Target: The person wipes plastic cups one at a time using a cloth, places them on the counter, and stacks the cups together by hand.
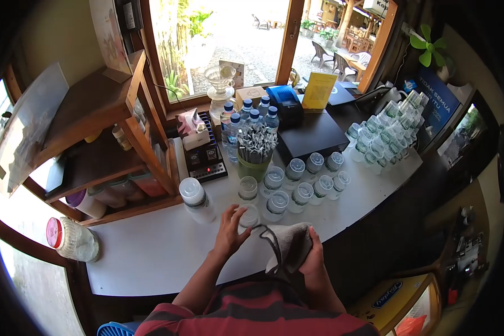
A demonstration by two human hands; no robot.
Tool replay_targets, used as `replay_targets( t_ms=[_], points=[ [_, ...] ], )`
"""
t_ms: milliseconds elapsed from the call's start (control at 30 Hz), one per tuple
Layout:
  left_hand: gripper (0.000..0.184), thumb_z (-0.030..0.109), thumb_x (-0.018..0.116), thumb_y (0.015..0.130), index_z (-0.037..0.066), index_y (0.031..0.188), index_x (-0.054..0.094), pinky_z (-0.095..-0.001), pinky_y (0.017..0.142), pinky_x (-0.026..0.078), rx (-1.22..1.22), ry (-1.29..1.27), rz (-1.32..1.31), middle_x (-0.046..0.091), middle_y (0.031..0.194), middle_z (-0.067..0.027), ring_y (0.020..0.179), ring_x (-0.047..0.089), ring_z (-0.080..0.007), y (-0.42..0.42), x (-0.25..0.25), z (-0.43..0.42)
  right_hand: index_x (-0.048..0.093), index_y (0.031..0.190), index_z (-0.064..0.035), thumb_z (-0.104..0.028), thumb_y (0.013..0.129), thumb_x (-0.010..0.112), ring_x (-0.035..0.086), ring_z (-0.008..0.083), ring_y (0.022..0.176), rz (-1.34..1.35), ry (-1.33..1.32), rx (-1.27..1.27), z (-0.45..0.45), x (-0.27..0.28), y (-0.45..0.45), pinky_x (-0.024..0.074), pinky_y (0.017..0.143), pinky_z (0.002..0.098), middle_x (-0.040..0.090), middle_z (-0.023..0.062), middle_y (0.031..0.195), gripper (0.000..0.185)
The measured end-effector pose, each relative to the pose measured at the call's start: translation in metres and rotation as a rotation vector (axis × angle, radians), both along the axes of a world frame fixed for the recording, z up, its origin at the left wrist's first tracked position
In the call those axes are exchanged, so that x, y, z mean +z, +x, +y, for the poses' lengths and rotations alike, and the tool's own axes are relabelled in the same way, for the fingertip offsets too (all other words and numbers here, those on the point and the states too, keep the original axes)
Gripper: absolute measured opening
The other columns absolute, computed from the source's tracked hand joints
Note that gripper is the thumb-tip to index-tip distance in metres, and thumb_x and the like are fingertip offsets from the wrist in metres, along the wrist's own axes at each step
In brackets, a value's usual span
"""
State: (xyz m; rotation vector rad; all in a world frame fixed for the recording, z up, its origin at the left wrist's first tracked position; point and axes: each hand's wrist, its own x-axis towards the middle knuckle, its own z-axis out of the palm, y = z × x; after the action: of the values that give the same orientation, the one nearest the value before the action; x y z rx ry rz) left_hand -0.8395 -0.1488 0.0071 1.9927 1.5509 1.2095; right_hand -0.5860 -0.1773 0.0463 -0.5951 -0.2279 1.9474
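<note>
the person's left grip (228, 232) reaches over the white surface (145, 269) to a clear cup (250, 215), fingers spread along the cup's left side and thumb near its front edge; whether they clamp on it or only touch it, i cannot tell. the right grip (313, 253) is closed on a grey cloth (294, 241), which bunches up beside the thumb and hangs towards the left, its dark edging looping close to the clear cup. that cup sits near the front of the surface, between the two hands and a little ahead of them.

just behind it stands another clear cup (248, 191), and to the right of both are two rows of printed cups (302, 195), four in each. a stack of cups (193, 196) stands apart on the left. farther back, a green container (254, 169) is packed with wrapped straws (257, 139), with water bottles (230, 134) grouped close behind it. a black box (311, 134) lies to their right, and beyond it, at the right end of the surface, a large heap of cups (387, 131) is piled up. a jar with a red lid (79, 242) leans at the far left.
</note>
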Motion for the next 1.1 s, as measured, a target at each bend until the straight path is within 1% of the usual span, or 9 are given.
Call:
replay_targets(
  t_ms=[233, 367, 467, 533, 767, 833, 933, 967, 1100],
  points=[
    [0.067, 0.016, 0.079, 0.076, 0.011, 0.134, 0.045, -0.0484, 0.1, 0.043, 0.071, 0.414, 0.024, 0.041, 0.138, -0.0215, 0.124, 0.046, -0.042, -0.008, 0.041, -0.019, 0.062, 0.123, -0.0022, -0.05, 0.1, 0.045, 0.062, 0.0305, 0.115, 0.055, 0.083, 0.02, 0.007, 0.002, -0.005, 0.0466, 0.102, 0.0449, 0.066, 0.0143, 0.123, 0.056],
    [0.06, 0.019, 0.078, 0.079, 0.006, 0.129, 0.049, -0.0457, 0.099, 0.042, 0.599, 0.68, 0.021, 0.05, 0.131, -0.018, 0.122, 0.048, -0.037, -0.046, 0.076, -0.008, 0.058, 0.127, -0.002, -0.048, 0.1, 0.049, 0.062, 0.0303, 0.114, 0.093, 0.161, 0.11, -0.002, -0.006, -0.016, 0.0468, 0.102, 0.0461, 0.064, 0.0144, 0.126, 0.054],
    [0.065, 0.016, 0.076, 0.08, 0.001, 0.134, 0.044, -0.0433, 0.106, 0.039, 0.447, 0.184, 0.018, 0.052, 0.129, -0.0183, 0.126, 0.046, -0.0322, -0.089, 0.065, 0.009, 0.055, 0.129, -0.0017, -0.04, 0.099, 0.057, 0.062, 0.0288, 0.115, -0.104, 0.195, 0.124, -0.012, -0.008, -0.033, 0.0479, 0.101, 0.0452, 0.063, 0.0138, 0.126, 0.049],
    [0.065, 0.015, 0.076, 0.079, 0.003, 0.135, 0.045, -0.0426, 0.104, 0.039, 0.387, 0.238, -0.19, 0.052, 0.131, -0.0173, 0.123, 0.049, -0.0326, -0.103, 0.063, 0.019, 0.055, 0.127, -0.0021, -0.026, 0.098, 0.062, 0.063, 0.022, 0.11, -0.163, 0.151, 0.096, -0.017, 0.009, -0.051, 0.0519, 0.094, 0.0391, 0.063, 0.0085, 0.119, 0.038],
    [0.082, 0.007, 0.072, 0.079, 0.0, 0.146, 0.024, -0.0429, 0.115, 0.03, 0.245, 0.398, -0.387, 0.038, 0.144, -0.0245, 0.137, 0.041, -0.034, -0.092, 0.133, -0.003, 0.048, 0.136, 0.0013, -0.027, 0.104, 0.052, 0.057, 0.0202, 0.119, -0.283, 0.406, -0.013, -0.027, 0.023, -0.089, 0.0443, 0.102, 0.0326, 0.058, 0.0088, 0.129, 0.042],
    [0.086, 0.011, 0.073, 0.079, 0.001, 0.146, 0.022, -0.0444, 0.114, 0.031, 0.158, 0.529, -0.385, 0.039, 0.142, -0.0233, 0.135, 0.042, -0.0337, -0.088, 0.128, -0.016, 0.035, 0.146, 0.0037, -0.036, 0.106, 0.044, 0.04, 0.0267, 0.137, -0.728, 0.755, -0.035, -0.03, 0.009, -0.084, 0.0296, 0.114, 0.0363, 0.045, 0.0151, 0.145, 0.057],
    [0.092, 0.036, 0.08, 0.079, -0.001, 0.143, 0.025, -0.0416, 0.109, 0.033, -0.144, 0.252, -0.586, 0.042, 0.134, -0.0158, 0.128, 0.044, -0.0291, -0.057, 0.109, -0.048, 0.018, 0.152, 0.007, -0.045, 0.105, 0.036, 0.014, 0.0316, 0.151, -1.089, 1.301, -0.122, -0.045, 0.016, -0.097, 0.0115, 0.12, 0.0404, 0.022, 0.0206, 0.159, 0.073],
    [0.092, 0.035, 0.08, 0.079, -0.001, 0.144, 0.026, -0.0399, 0.109, 0.033, -0.241, 0.158, -0.443, 0.043, 0.134, -0.016, 0.127, 0.044, -0.027, -0.045, 0.098, -0.058, 0.02, 0.151, 0.0081, -0.044, 0.106, 0.034, 0.019, 0.0346, 0.149, -1.099, 1.397, -0.186, -0.047, 0.02, -0.11, 0.0148, 0.12, 0.0405, 0.025, 0.0222, 0.157, 0.071],
    [0.084, 0.026, 0.083, 0.077, 0.0, 0.142, 0.036, -0.0386, 0.105, 0.039, -0.277, -0.041, -0.544, 0.05, 0.13, -0.0174, 0.122, 0.052, -0.0283, -0.017, 0.062, -0.09, 0.042, 0.141, 0.0064, -0.046, 0.107, 0.031, 0.05, 0.0262, 0.128, -0.676, 0.546, 0.004, -0.045, 0.042, -0.117, 0.0362, 0.109, 0.0375, 0.054, 0.0185, 0.136, 0.063]
  ],
)
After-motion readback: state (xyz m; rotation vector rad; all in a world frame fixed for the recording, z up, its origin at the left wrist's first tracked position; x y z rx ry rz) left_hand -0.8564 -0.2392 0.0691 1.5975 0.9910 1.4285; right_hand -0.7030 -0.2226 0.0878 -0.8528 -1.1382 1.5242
